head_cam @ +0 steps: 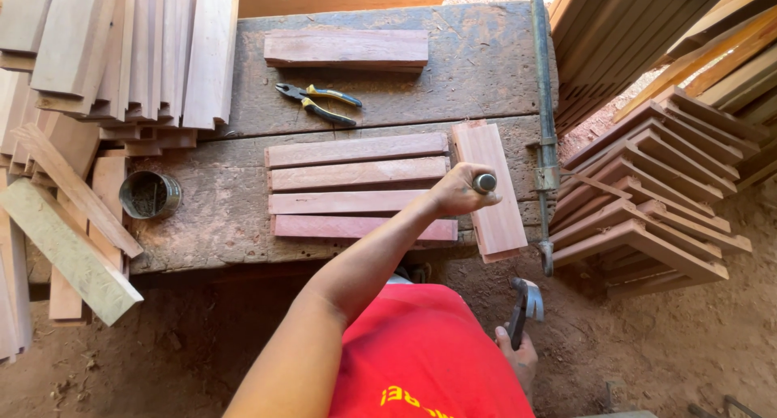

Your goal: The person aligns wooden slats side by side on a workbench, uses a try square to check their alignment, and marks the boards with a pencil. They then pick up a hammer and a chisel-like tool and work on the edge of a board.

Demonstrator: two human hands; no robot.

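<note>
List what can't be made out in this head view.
- Left hand: its fist hides all but the round metal end of what it holds.
- Hammer handle: covered by right hand.
- Tin can contents: too small and dark.
- Stacked planks: cut off by top edge.

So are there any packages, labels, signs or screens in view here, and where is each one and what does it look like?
Tin can: the only container, on the left of the workbench, round, dull grey metal, open top, no label showing.
Shirt print: yellow lettering on the person's red shirt, bottom centre.
No signs or screens in view.
</note>
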